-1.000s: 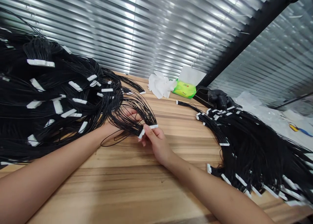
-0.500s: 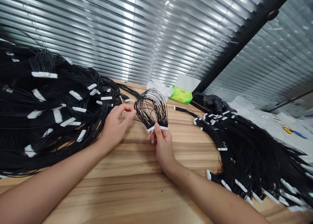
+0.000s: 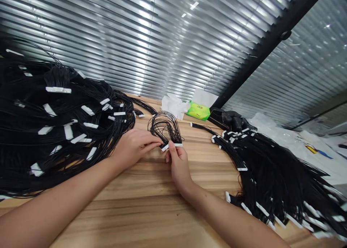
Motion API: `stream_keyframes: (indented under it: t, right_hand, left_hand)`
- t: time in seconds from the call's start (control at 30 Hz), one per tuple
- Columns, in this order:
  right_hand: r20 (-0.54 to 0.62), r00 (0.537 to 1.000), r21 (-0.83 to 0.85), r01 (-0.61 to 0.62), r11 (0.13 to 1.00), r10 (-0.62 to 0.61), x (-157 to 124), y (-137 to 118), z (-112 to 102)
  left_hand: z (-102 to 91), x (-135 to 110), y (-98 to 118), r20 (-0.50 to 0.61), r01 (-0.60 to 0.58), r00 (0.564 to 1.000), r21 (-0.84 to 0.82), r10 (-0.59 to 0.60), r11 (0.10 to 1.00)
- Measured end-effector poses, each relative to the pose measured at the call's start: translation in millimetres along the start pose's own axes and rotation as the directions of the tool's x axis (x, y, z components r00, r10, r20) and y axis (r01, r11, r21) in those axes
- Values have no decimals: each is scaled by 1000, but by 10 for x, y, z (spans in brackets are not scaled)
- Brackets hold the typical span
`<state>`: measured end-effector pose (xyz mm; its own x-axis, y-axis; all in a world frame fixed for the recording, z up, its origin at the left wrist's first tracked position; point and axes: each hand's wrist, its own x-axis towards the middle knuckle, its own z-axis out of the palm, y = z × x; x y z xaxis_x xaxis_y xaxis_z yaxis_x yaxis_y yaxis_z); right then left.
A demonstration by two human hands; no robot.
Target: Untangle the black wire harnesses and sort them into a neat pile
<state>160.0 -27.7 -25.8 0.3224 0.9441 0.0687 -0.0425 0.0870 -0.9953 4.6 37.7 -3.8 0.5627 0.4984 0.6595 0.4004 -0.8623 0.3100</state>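
A looped wire harness [image 3: 173, 127] of thin black wires stands up over the table, its two white connectors [image 3: 178, 145] side by side at the bottom. My right hand [image 3: 179, 165] pinches these connectors between thumb and fingers. From the left, my left hand [image 3: 138, 145] reaches in with thumb and forefinger pressed together at the wires beside the left connector. What exactly lies between those fingertips is too small to make out. Left of my left hand spreads a large pile of black wire harnesses [image 3: 78, 154] with white connectors.
Another heap of harnesses [image 3: 273, 175] covers the table's right side. Behind are crumpled tissue [image 3: 175, 105], a green tissue pack [image 3: 199, 111] and a black object [image 3: 234, 120]. A yellow-and-blue tool [image 3: 317, 151] lies far right. Metallic blinds [image 3: 121, 45] rise behind the wooden table [image 3: 130, 212].
My left hand has moved right to the harness, and its thumb and forefinger have closed at the wires. My right hand still holds the connectors. The camera view has shifted slightly.
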Motion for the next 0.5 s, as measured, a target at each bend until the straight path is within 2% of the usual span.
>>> stream_keyframes:
  t: [0.1,0.3,0.5]
  right_hand:
    - [9,1000,-16,-11,1000,12,-1,-4,3]
    - [32,999,-33,-4,999,5,0,-16,3]
    - [25,1000,-41,-9,999,11,-6,-25,2]
  left_hand:
    - [-5,-7,-28,43,-9,999,-2,9,1000]
    - [-20,-52,-75,-2,-124,992,33,124,992]
    - [-39,-39,-62,4,-168,986,100,168,981]
